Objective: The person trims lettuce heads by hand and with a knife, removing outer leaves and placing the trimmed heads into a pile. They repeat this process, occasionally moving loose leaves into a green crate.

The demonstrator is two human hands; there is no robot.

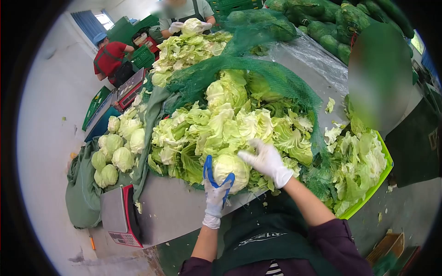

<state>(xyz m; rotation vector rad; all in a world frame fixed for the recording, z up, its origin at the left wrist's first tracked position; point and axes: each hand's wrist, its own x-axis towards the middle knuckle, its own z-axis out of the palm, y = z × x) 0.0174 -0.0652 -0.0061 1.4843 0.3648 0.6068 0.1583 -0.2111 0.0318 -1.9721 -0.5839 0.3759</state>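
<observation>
A round pale-green cabbage head (231, 172) sits at the front of a heap of loose cabbage leaves (216, 126). My left hand (217, 186), in a white glove with blue fingers, grips its near left side, thumb and fingers spread around it. Just right of the cabbage, above the leaves, my white-gloved right hand (266, 161) is open with fingers apart and nothing visible in it. Green mesh netting (281, 78) arches behind and to the right of the heap, around more cabbages (226, 92).
Trimmed cabbages (123, 158) lie at left on green cloth (83, 193), beside a red scale (120, 216) near the table edge. A lime-green crate (375, 188) of leaves stands at right. Two people (112, 60) work beyond, one holding a cabbage. Full net sacks (322, 30) are piled behind.
</observation>
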